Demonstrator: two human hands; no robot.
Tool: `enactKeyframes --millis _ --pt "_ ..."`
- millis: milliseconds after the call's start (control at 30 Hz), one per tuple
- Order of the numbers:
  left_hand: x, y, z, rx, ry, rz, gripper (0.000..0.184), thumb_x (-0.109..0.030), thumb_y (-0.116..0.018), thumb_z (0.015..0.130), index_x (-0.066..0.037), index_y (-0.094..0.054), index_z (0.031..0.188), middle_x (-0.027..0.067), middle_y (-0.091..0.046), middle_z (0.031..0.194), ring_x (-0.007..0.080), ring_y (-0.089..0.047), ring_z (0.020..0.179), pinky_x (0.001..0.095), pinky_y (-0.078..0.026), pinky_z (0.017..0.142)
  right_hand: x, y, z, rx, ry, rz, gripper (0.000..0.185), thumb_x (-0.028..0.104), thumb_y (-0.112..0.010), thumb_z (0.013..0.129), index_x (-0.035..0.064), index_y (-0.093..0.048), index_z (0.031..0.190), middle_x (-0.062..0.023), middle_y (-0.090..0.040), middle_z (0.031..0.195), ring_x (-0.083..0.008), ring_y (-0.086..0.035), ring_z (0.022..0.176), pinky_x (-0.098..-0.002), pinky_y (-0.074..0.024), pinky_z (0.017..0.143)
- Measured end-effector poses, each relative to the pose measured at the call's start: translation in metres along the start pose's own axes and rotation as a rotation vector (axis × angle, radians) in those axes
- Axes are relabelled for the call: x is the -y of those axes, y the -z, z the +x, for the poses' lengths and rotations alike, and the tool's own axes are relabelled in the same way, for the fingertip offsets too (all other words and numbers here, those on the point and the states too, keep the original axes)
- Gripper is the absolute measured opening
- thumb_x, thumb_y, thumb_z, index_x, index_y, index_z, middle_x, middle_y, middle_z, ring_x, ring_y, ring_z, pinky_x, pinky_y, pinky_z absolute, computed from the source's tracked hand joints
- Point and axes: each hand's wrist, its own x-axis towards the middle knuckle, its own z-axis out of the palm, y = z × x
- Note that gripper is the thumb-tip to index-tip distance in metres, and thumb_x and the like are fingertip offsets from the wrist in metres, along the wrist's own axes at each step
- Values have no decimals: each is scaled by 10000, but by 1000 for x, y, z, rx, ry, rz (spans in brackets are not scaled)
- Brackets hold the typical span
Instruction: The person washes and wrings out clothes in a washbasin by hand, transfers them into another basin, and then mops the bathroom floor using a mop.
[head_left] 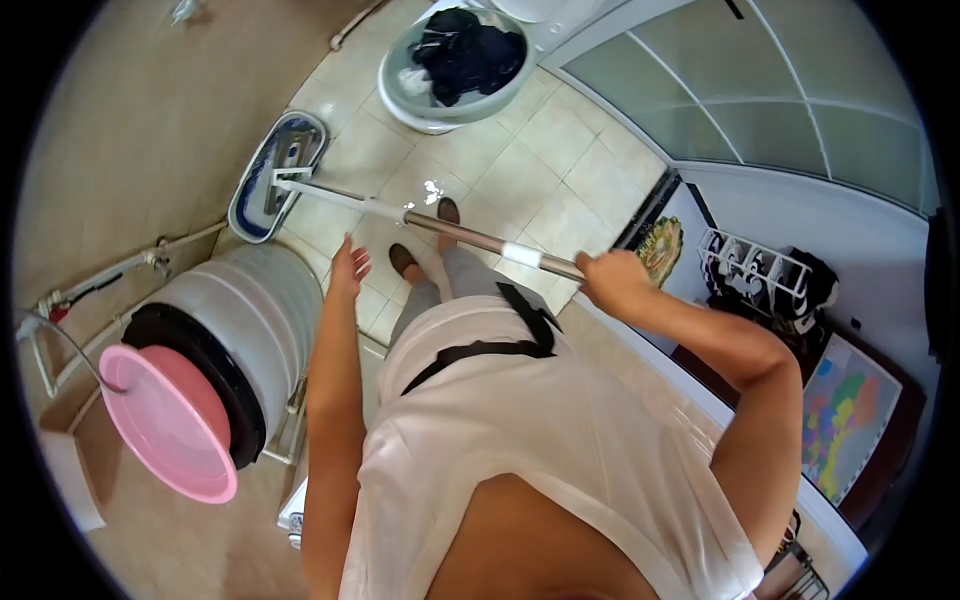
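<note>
My right hand (608,280) is wrapped round the upper end of a long mop handle (462,233). The handle slants up and left to a flat mop head (284,172), which rests in a white and blue oval basin (244,212) on the floor against the wall. My left hand (349,267) hangs below the handle, apart from it, with its fingers spread and nothing held. Both of my feet, in brown shoes, stand on the tiles under the handle.
A round tub (392,82) of dark clothes stands at the top. At the left, a pink basin (170,425) sits on a large grey barrel (262,300) beside wall pipes. Glass doors (700,85), a doorway and a white shoe rack (752,262) are at the right. The floor (510,165) shows wet shine.
</note>
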Motion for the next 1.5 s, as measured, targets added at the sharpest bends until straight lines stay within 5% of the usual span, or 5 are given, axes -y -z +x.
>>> enactKeyframes --millis 133,300,500,1067,1500 --pt "-1 -31 12 67 6 -66 835 -625 -617 774 -120 -324 1371 151 -438 1269 296 -543 1004 419 -483 801 30 -15 -40 -84 -3 -98 135 134 -584 799 41 -546 889 -123 -636 662 -295 -631 547 -398 -489 499" --pt "3 -40 36 38 -56 -647 392 -358 -680 808 -118 -495 1057 69 -500 926 252 -540 789 402 -548 628 56 -27 -72 -295 85 -296 89 78 -564 755 84 -501 817 -52 -590 612 -216 -618 513 -342 -480 482" --pt "8 -39 29 3 21 -770 429 -356 -708 783 -125 -473 1058 90 -483 867 228 -493 652 383 -509 584 77 -22 -89 -216 75 -387 100 84 -558 765 101 -469 809 -37 -559 620 -211 -597 505 -340 -477 517" --pt "22 -122 -126 268 287 -495 374 -279 -674 799 -58 -449 1001 105 -521 904 318 -634 754 461 -548 767 72 -29 -61 -123 63 -488 82 93 -528 825 76 -472 882 -78 -621 650 -234 -631 526 -348 -490 481" --pt "69 -122 -134 584 190 -792 327 -302 -643 816 -92 -433 951 94 -521 853 385 -641 866 489 -488 904 89 -19 -93 -52 -48 -321 374 211 -718 742 57 -444 944 -132 -609 749 -347 -633 627 -435 -502 547"
